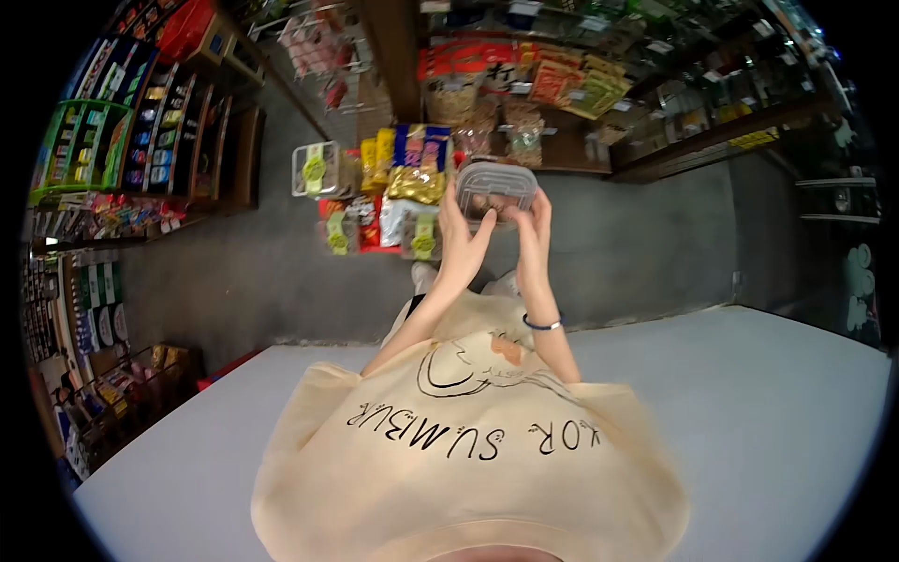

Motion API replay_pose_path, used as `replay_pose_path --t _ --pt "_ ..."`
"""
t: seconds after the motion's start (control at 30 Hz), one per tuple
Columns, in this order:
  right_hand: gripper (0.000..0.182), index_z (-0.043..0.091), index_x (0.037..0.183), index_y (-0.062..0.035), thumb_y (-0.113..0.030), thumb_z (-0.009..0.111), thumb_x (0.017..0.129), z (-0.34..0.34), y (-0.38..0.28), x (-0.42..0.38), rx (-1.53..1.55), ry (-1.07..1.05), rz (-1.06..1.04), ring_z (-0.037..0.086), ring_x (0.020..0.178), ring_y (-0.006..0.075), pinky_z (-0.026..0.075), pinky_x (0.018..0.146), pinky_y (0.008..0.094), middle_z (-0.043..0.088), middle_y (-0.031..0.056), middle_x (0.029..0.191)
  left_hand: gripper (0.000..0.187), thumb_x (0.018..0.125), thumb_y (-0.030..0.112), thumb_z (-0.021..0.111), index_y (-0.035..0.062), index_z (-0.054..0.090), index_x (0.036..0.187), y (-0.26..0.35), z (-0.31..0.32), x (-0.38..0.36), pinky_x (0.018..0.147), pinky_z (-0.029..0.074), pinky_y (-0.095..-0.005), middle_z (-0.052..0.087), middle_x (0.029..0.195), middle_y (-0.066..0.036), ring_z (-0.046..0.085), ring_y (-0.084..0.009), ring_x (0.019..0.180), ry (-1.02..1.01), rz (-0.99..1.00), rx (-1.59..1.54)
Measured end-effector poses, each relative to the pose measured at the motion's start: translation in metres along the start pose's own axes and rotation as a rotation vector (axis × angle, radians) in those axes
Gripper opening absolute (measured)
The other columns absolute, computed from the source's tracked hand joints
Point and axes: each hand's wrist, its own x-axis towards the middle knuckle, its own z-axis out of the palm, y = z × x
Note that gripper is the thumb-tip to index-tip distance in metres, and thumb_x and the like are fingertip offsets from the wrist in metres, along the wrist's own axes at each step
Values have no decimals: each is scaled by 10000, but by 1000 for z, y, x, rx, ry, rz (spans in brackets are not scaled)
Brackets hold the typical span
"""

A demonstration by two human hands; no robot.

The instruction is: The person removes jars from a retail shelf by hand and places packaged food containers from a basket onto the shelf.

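A clear plastic lidded container (pixel 513 178) with something brownish inside is held up between my two hands. My left hand (pixel 459 242) is closed on its left side, the thumb along the near edge. On the opposite side my right hand (pixel 532 242) grips it too, with a dark band on that wrist. Just beyond and to the left stand packaged goods: a blue and gold bag (pixel 419 150), a yellow package (pixel 377 159), a silver-white packet (pixel 393 223), and clear tubs with green labels, one of them a tub (pixel 316 170) at the left end.
Shelves with bagged dry goods (pixel 562 84) run along the far right. Racks of small packets (pixel 159 131) stand on the left. Grey floor (pixel 234 281) lies between, with a pale surface (pixel 749 403) behind me. A wooden post (pixel 389 56) rises at the back.
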Motion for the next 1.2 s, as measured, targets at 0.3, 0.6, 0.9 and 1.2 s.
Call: replay_pose_path --t 0.3,0.6,0.9,1.2 --pt "477 324 1306 -23 -75 513 871 -101 -55 35 116 44 -210 375 1215 179 295 1015 317 388 101 1306 685 805 134 612 -17 227 1351 55 106 14 1024 271 -407 323 1324 -220 324 -348 1238 -90 206 -58" --pt "566 252 1346 -10 -6 508 842 -187 -164 63 135 2 -543 348 1249 223 296 1031 333 319 142 1359 692 841 162 584 42 181 1390 178 193 38 1039 268 -388 267 1366 -189 297 -307 1272 -239 445 -128" --pt "647 197 1373 9 40 532 820 -241 -297 116 -26 -135 -906 280 1303 240 228 1072 352 288 172 1394 566 875 187 555 39 283 1349 301 250 97 1004 332 -369 381 1321 -180 382 -270 1237 -284 689 -295" --pt "668 255 1379 -80 -142 606 815 -265 -401 194 -370 -28 -1107 299 1303 272 308 1012 425 334 163 1384 534 890 243 543 36 310 1324 388 294 182 975 376 -364 417 1297 -149 418 -249 1218 -346 838 -388"
